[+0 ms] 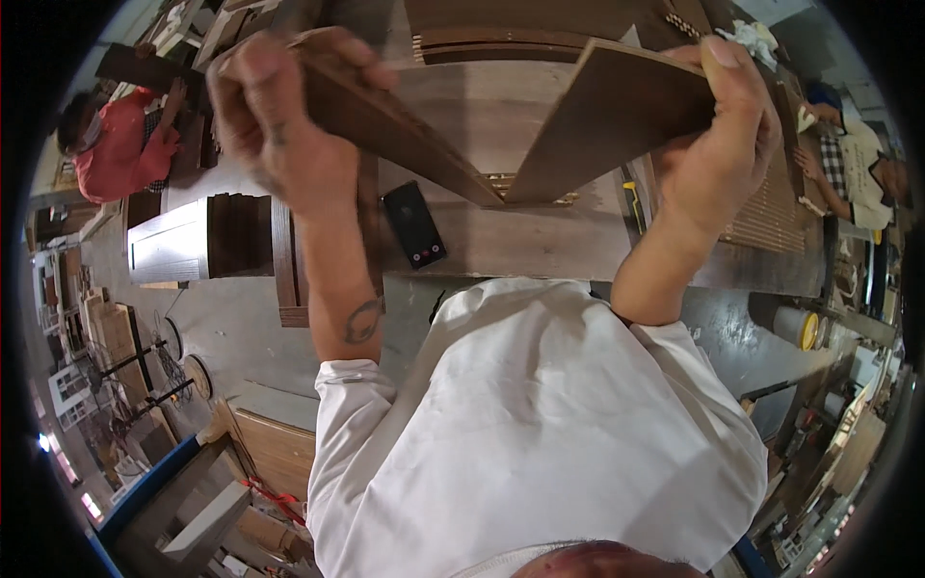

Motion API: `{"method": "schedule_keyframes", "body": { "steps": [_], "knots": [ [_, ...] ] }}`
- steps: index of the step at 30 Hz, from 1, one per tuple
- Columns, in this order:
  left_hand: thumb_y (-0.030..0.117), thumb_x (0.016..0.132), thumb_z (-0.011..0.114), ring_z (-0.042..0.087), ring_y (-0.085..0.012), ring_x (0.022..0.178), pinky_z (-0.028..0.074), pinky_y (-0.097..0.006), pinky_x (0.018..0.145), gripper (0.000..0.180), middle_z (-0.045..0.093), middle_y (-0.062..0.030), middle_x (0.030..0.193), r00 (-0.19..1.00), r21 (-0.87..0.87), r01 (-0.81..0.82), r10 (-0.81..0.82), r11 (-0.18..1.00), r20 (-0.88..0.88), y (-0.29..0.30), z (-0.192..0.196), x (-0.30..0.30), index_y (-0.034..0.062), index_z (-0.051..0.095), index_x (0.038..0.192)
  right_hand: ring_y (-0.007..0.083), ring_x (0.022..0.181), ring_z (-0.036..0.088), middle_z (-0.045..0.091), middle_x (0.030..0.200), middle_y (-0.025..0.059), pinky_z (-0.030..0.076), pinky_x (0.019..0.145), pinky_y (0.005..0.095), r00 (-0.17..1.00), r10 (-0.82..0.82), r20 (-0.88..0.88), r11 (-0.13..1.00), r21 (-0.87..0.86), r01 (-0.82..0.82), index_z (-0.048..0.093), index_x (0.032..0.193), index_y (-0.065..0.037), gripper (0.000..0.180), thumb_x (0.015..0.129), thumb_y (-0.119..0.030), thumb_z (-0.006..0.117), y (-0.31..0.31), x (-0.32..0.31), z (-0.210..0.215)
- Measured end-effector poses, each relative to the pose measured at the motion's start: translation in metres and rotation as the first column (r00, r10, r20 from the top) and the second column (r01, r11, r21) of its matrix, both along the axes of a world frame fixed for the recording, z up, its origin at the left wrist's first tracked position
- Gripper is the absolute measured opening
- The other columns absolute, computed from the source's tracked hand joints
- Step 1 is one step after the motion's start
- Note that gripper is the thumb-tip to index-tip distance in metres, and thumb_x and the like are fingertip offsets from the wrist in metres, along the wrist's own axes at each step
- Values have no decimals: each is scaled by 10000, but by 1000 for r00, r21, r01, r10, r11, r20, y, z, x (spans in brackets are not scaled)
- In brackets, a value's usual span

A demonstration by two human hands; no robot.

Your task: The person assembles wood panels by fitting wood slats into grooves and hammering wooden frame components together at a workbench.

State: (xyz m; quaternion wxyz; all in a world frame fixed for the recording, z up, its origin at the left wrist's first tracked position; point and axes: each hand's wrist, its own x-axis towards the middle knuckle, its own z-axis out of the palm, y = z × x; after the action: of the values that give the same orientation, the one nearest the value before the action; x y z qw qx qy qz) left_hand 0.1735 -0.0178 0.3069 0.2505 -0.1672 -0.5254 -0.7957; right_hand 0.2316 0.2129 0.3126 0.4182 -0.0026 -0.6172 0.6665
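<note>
My left hand [279, 116] is closed on the upper end of a dark brown wooden panel [405, 144], which slants down toward the middle of the table. A second brown panel [617, 111] leans the other way, its upper end gripped between the thumb and fingers of my right hand [727, 125]. Their lower ends come together in a V close to the worktable [482, 246]. Small light-coloured pieces [498, 180] show at the base of the V; I cannot make out what they are. A black phone [414, 226] lies near my left forearm, and a yellow-and-black knife-like tool [633, 204] near my right.
Stacked dark panels [255, 236] stand at the table's left side. Brown strips [511, 48] lie across the back, with a crumpled white cloth [752, 40] at the back right. Grooved boards [771, 207] are at right. Co-workers stand at left [116, 149] and right [860, 164].
</note>
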Motion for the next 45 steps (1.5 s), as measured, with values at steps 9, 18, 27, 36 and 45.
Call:
{"method": "schedule_keyframes", "body": {
  "steps": [9,18,27,36,45],
  "knots": [
    [275,953,556,607,-210,632,533,-334,593,272,643,-155,862,894,-172,116,-178,978,-412,47,-8,5,20,501,1030,154,737,588,664,839,113,459,730,251,999,32,4,999,27,-33,627,867,22,251,881,-208,528,-9,2,10],
    [382,1014,397,404,-84,688,346,-193,680,400,522,-20,851,951,-253,33,-109,967,-289,68,4,9,22,500,871,93,743,559,660,821,63,436,733,226,997,76,-25,989,127,-72,635,848,1,200,918,-163,543,-6,-11,4],
    [421,1015,351,442,-106,816,375,-263,778,456,527,-54,953,935,-345,-67,-62,936,-350,73,11,11,13,522,904,29,636,423,516,658,-59,318,604,187,994,105,-14,976,192,-101,596,735,-18,268,920,-213,596,-7,-5,8],
    [60,787,747,629,-107,734,494,-211,713,159,675,-60,810,996,-231,-13,-8,973,-89,103,41,19,-25,678,902,19,534,322,388,568,-65,233,480,242,948,309,72,949,39,-312,480,646,-34,338,942,-169,569,8,0,20],
    [173,725,774,563,-94,518,398,-161,521,246,620,-107,600,941,-217,-327,339,920,21,94,40,44,-21,637,790,59,507,436,506,585,-26,323,461,228,973,218,-74,952,236,-195,571,682,-31,222,845,-160,647,-11,6,11]
  ]
}}
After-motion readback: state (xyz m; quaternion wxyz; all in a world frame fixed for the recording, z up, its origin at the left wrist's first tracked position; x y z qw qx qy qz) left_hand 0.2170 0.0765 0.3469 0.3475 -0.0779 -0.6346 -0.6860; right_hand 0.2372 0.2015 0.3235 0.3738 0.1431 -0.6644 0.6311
